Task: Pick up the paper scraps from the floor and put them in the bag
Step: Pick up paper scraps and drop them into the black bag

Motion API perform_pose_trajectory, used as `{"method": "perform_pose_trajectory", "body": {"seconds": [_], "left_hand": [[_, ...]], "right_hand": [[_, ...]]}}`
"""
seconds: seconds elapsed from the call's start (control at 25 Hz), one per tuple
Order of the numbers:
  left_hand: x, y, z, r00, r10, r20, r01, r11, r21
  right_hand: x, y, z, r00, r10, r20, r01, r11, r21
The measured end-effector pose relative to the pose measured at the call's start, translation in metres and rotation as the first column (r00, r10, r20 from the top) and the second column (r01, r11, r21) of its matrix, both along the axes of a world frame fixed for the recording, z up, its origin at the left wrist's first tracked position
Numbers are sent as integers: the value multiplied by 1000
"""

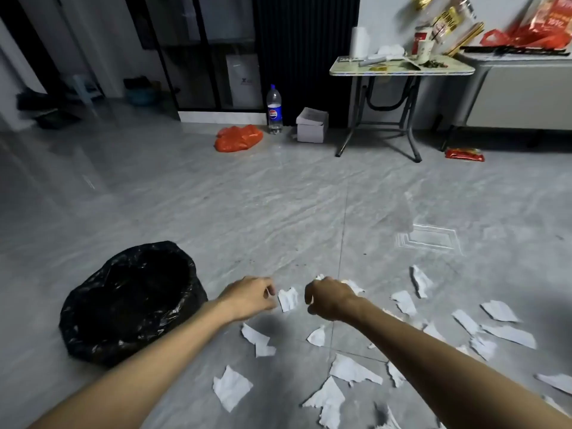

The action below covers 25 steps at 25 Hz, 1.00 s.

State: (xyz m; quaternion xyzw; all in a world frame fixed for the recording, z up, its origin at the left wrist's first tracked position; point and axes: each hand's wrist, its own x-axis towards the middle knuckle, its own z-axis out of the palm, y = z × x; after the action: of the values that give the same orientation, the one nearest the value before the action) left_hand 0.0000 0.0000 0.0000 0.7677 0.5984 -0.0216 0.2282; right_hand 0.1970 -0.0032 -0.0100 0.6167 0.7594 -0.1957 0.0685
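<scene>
Several torn white paper scraps lie scattered on the grey tiled floor, mostly at the lower right. A black plastic bag stands open on the floor at the left. My left hand is just right of the bag, fingertips pinched on the left edge of one paper scrap. My right hand is a short way to the right of that scrap, fingers curled into a fist. A bit of white paper pokes out at its knuckles. What else the fist holds is hidden.
Farther back, an orange plastic bag, a cola bottle and a white box sit by the dark wall. A folding table with clutter stands at the right, and a red packet lies near it.
</scene>
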Motion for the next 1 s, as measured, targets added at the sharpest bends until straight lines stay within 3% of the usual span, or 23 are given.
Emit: {"method": "perform_pose_trajectory", "body": {"seconds": [0.2,0.4,0.56,0.72,0.84,0.92,1.0], "left_hand": [[-15,-6,-62,993,37,-110,-52,989,-135],[-22,-6,-104,987,41,-153,-73,975,-210],[-26,-10,-125,987,36,-157,-72,969,-234],[-23,-13,-144,981,9,-194,-52,976,-214],[-18,-18,-158,969,-8,-247,-26,991,-132],[-16,-21,-165,975,8,-224,-23,998,-61],[-12,-24,-167,990,81,-114,-89,994,-65]], "right_hand": [[-14,2,-58,986,120,117,-104,986,-130],[-16,0,-117,970,137,201,-105,981,-162],[-13,-7,-149,994,40,104,-29,994,-102],[-14,-8,-159,987,-113,-114,104,991,-86],[-25,-2,-151,856,-316,-409,304,948,-95],[-33,3,-139,680,-433,-591,392,897,-206],[-36,9,-127,537,-512,-671,426,851,-308]]}}
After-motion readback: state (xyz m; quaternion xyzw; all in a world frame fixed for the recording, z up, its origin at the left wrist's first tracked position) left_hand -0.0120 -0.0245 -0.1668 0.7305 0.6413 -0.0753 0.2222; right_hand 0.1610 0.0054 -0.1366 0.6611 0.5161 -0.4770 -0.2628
